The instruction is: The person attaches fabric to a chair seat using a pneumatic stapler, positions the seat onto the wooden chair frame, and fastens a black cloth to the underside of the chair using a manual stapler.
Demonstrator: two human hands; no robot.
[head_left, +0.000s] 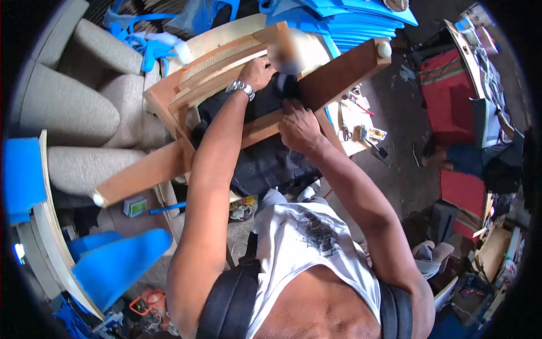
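A wooden furniture frame [263,131] with black fabric [271,164] across it lies in front of me. Its brown tapered legs stick out at the lower left and upper right, with pale round tips. My left hand [258,73], below a metal watch, is at the frame's far side with its fingers bent near the wood; their tips are hard to make out. Closed over dark material near the middle rail is my right hand [299,127]. Beyond it, at the frame's far side, a blurred patch hides some detail.
Blue foam sheets [350,25] are stacked at the far side. Beige upholstered seats [73,101] stand at the left. Scissors [345,131] and other tools lie on a light board at the right. A co-worker's legs [460,155] show beside red padded pieces [449,101].
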